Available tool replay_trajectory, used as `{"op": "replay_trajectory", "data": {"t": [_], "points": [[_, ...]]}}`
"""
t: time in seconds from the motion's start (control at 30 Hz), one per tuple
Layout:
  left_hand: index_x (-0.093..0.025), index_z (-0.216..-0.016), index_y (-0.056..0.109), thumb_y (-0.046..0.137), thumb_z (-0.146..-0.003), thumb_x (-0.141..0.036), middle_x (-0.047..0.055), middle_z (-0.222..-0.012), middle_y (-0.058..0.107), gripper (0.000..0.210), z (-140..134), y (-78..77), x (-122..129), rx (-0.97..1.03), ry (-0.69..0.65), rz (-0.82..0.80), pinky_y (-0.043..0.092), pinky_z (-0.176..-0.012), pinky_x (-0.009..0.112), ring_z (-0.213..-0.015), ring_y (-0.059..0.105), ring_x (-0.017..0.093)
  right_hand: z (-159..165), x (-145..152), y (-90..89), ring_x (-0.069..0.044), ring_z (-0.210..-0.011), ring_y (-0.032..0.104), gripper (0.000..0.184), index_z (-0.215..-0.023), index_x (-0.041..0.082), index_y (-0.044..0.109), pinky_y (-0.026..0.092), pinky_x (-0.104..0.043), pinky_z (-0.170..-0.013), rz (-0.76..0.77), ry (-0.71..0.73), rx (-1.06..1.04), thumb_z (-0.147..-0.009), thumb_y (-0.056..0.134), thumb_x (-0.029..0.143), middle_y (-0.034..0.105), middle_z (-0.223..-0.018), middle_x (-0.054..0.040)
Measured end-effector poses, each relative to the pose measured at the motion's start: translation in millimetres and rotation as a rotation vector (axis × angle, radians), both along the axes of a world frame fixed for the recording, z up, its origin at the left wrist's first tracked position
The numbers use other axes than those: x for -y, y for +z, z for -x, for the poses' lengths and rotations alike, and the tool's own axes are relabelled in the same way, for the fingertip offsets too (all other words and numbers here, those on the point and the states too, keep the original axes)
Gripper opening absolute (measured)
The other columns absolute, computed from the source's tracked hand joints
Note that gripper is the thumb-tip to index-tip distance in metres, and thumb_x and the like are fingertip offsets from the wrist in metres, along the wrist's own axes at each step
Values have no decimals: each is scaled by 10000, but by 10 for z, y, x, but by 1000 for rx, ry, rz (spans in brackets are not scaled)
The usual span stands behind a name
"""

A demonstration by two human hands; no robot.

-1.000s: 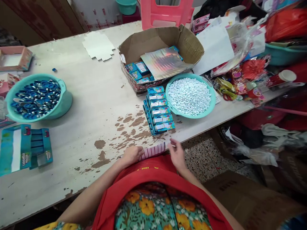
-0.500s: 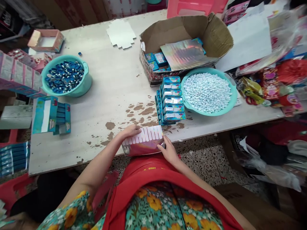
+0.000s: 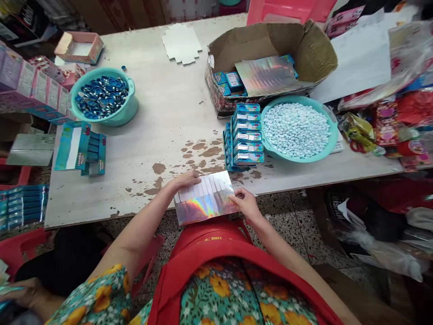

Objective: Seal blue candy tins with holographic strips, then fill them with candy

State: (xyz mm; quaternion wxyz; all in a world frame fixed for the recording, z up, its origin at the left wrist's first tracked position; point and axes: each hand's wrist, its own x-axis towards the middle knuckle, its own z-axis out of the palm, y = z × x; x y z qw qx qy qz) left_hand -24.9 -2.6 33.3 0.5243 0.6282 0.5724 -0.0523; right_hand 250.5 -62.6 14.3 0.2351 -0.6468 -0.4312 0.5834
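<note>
A shiny, rainbow-tinted sticker sheet [image 3: 206,205] lies at the table's front edge, its lower part hanging toward my apron. A row of pale, narrow strips runs along its upper half. My left hand [image 3: 187,179] is closed on the sheet's upper left edge, fingers on top. At the right edge, my right hand [image 3: 246,202] pinches the sheet between thumb and fingers. Just beyond the sheet stands a stack of small blue candy boxes [image 3: 249,146], beside a turquoise basin [image 3: 333,140] of pale blue candies [image 3: 296,131].
A cardboard box [image 3: 219,97] holds blue packs and another holographic sheet [image 3: 267,76]. On the left are a basin [image 3: 130,106] of blue lids and blue display boxes [image 3: 72,146]. A white cut-out card [image 3: 182,43] lies at the back. Another person's hand [image 3: 29,293] shows at lower left.
The sticker sheet has tilted so more of its shiny lower face shows, catching rainbow light. My right hand has shifted slightly right, still at the sheet's right edge. The view has turned slightly.
</note>
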Motion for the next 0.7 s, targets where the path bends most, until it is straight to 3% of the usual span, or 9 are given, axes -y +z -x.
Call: {"op": "replay_trajectory", "data": {"t": [0.13, 0.2, 0.3, 0.4, 0.5, 0.6, 0.7], "points": [[-152, -662, 536, 459, -803, -362, 20, -668, 563, 265, 0, 17, 8, -38, -23, -22, 360, -581, 255, -637, 500, 151, 73, -25, 93, -223, -809, 648, 434, -940, 192, 658, 494, -355, -775, 330, 45, -452, -575, 781, 393, 708, -917, -50], [-146, -818, 594, 454, -828, -359, 59, -817, 627, 255, -28, 74, 52, -142, 7, -74, 416, -699, 291, -781, 566, 201, 92, -32, 107, -236, -844, 660, 441, -933, 185, 672, 495, -371, -811, 454, 80, -559, -557, 794, 381, 711, -951, -68], [-176, -1195, 510, 488, -851, -415, 129, -1226, 552, 420, -177, 183, 224, -273, 59, -354, 348, -963, 432, -1155, 477, 286, 107, -33, 127, -241, -830, 674, 391, -864, 168, 678, 501, -388, -829, 499, 109, -607, -566, 785, 398, 718, -909, -87], [-223, -1366, 352, 524, -827, -542, 122, -1454, 346, 649, -428, 235, 474, -130, -60, -566, 178, -1090, 489, -1335, 289, 283, 116, -30, 211, -244, -829, 681, 399, -919, 161, 674, 508, -411, -836, 447, 136, -640, -632, 747, 427, 716, -910, -91], [-222, -1324, 415, 459, -882, -511, 105, -1357, 487, 530, -641, 232, 656, -11, -97, -506, 187, -1095, 456, -1240, 432, 242, 123, -32, 332, -240, -847, 680, 443, -999, 156, 658, 507, -414, -841, 382, 175, -652, -680, 713, 459, 711, -930, -92], [-207, -1130, 572, 405, -926, -432, 84, -1058, 662, 346, -722, 264, 716, -53, -59, -438, 349, -968, 358, -1000, 583, 211, 126, -29, 437, -244, -862, 670, 486, -1051, 149, 644, 502, -420, -840, 295, 226, -590, -723, 664, 507, 707, -941, -96], [-194, -988, 625, 359, -941, -399, 93, -870, 675, 339, -738, 370, 712, -171, -22, -421, 412, -755, 294, -839, 611, 215, 128, -13, 548, -257, -876, 645, 485, -1034, 162, 653, 486, -432, -847, 28, 203, -288, -729, 647, 539, 700, -927, -92]]}}
